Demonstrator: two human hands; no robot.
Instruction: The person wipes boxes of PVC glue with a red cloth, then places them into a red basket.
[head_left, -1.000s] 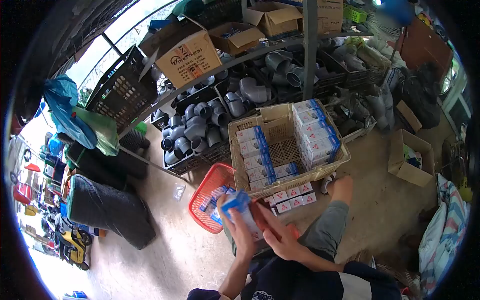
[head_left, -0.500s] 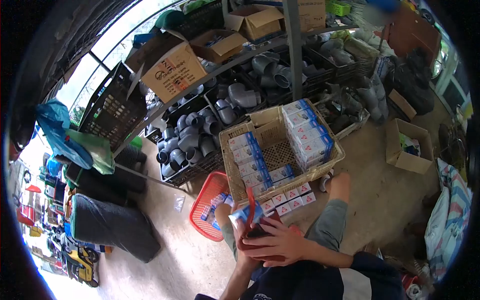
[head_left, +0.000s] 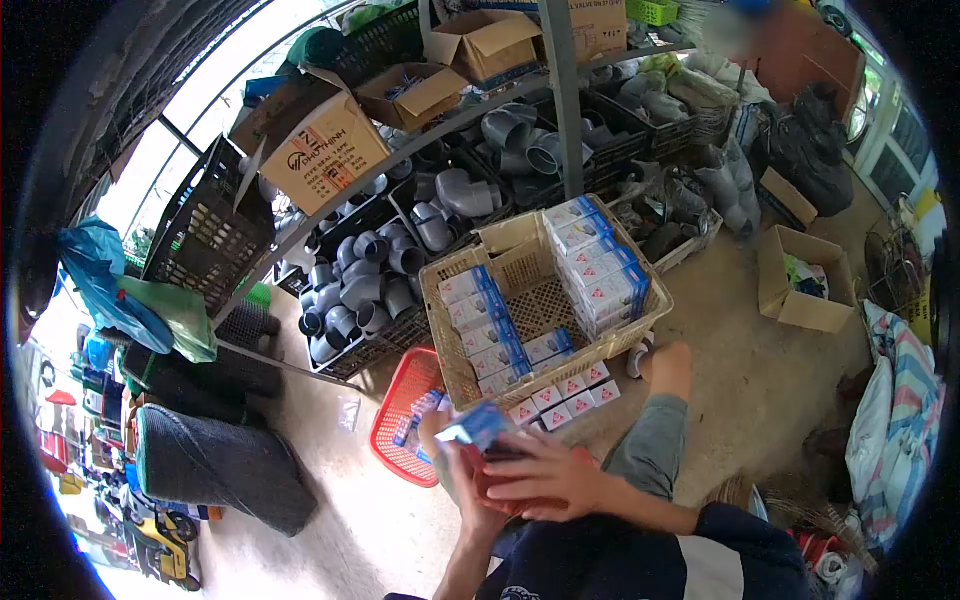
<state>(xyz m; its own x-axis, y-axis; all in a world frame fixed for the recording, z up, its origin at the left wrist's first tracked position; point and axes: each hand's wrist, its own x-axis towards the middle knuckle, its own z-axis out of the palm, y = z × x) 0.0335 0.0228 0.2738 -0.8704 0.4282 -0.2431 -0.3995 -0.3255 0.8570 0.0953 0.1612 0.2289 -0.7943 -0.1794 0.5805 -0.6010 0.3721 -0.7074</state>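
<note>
My left hand (head_left: 474, 495) is closed around the lower part of a small blue-and-white box (head_left: 472, 427), tilted upright in front of my body. Between the two hands is a dark red object (head_left: 503, 490), mostly covered by fingers; its kind I cannot tell. My right hand (head_left: 550, 480) lies across it from the right, fingers bent over it and blurred by motion. Just beyond stands a beige plastic crate (head_left: 435, 310) with rows of similar boxes along both sides. More small boxes (head_left: 565, 397) are lined up on the floor against its near side.
Left of the crate, a red basket (head_left: 390, 400) holds blue-and-white packs. Black crates of grey pipe elbows (head_left: 365, 280) stand behind, under a metal rack with cartons (head_left: 325, 155). A rolled dark mesh (head_left: 215, 460) lies left; an open carton (head_left: 805, 285) sits right.
The view has shifted slightly. The box has tipped and moved with my left hand, and a red strip that stuck up beside it no longer shows. My right fingers have shifted over the red object.
</note>
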